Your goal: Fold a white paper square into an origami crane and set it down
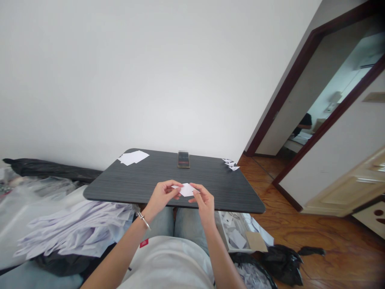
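Head view: your left hand [162, 196] and right hand [205, 201] clench a small white paper piece [187, 190] just above the dark tabletop [210, 176]; folded paper points [231, 164] lie done at its far right corner, flat white sheets [133, 157] remain at far left.

My left hand [162, 196] and right hand [205, 202] held one white paper [186, 190]; one phone [183, 159] lay at twelve o'clock, three folded papers [231, 163] at one.
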Tool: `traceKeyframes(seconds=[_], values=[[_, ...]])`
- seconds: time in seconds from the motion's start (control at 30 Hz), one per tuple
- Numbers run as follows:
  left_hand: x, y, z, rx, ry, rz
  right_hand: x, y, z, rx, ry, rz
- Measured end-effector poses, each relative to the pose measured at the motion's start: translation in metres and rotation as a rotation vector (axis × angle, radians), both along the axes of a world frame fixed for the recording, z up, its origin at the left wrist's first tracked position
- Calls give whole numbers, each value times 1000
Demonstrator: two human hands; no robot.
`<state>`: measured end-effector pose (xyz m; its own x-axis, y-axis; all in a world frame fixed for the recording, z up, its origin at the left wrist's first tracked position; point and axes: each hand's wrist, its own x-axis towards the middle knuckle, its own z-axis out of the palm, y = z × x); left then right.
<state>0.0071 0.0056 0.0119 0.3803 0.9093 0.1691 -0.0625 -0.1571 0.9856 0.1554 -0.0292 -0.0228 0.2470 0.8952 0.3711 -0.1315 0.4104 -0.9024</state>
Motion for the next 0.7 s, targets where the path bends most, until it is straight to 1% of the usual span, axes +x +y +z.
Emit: traceKeyframes(seconds=[0.1,0.2,0.37,0.5,0.7], values=[[0,-2,1,41,49,-45,-1,2,-1,-99,37,10],[1,-4,3,73,74,-69,-2,2,-1,-155,49,46],[2,-4,3,83,60,-49,-2,1,-2,-164,41,46],[3,-3,0,44,48,-22,-3,1,-2,-151,3,32],[5,-3,-1,11,29,-4,-4,0,-1,-139,15,3]])
